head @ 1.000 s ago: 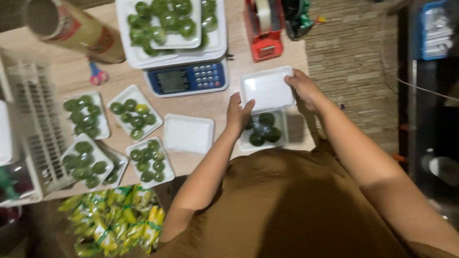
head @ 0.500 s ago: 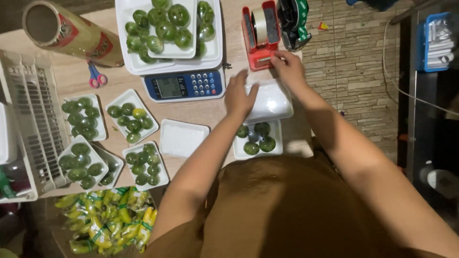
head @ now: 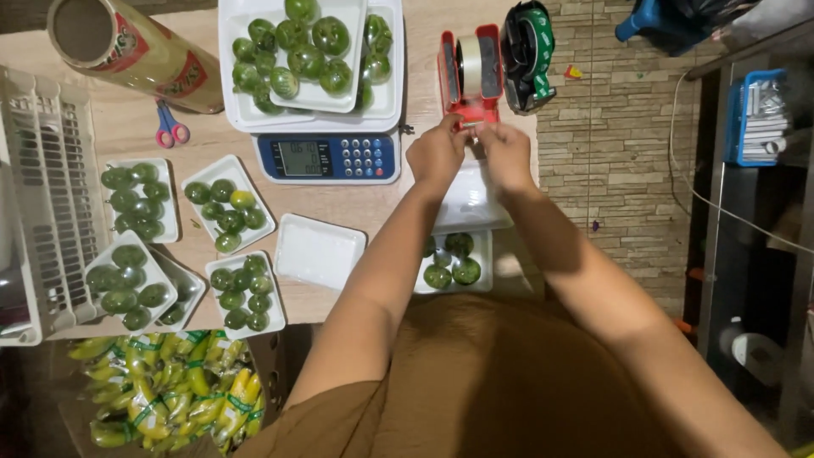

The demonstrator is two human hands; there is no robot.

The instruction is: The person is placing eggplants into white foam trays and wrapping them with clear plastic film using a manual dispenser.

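Tape is what I'm after: both my hands are up at the red tape dispenser (head: 469, 75) at the far edge of the bench (head: 373, 203). My left hand (head: 437, 155) and right hand (head: 504, 153) sit side by side at the dispenser's near end, fingers pressed together as if pinching the tape's free end, though the strip itself is too thin to make out, so I cannot tell for sure. Beneath my wrists lies a wrapped white tray (head: 471, 202), and just nearer me a tray of green tomatoes (head: 454, 263) partly hidden by my left arm. I judge this to be the sealing step: drawing off a length of tape for the wrapped tray. The next move calls for a steady pull toward me and a clean tear against the cutter, then pressing the piece down flat. To my left stand the weighing scale (head: 329, 158) and an empty tray (head: 318, 252).
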